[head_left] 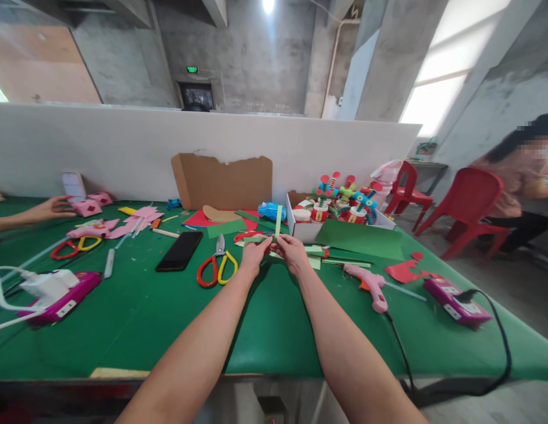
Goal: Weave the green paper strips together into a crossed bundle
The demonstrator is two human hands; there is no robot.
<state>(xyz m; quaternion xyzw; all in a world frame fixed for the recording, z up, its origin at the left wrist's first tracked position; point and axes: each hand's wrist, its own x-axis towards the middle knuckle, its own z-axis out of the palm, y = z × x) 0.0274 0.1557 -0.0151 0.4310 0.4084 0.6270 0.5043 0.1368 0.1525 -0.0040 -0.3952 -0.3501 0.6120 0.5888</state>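
My left hand [255,254] and my right hand [293,252] meet over the middle of the green table [274,330], fingers closed in a pinch. Between them stands a light green paper strip [278,218], upright above my fingertips. A darker green paper strip [254,239] runs sideways at my left fingers and seems to cross the light one. How the two join is hidden by my fingers. Red-and-yellow-handled scissors [219,262] lie left of my left hand. More green paper strips lie under and beyond my right hand.
A white box [301,231] of colourful paper figures stands behind green card [359,238]. On the right are a pink glue gun [368,284] and a purple power strip [458,303]; a black phone [179,251] lies left. Another person's hand [53,207] reaches in at far left.
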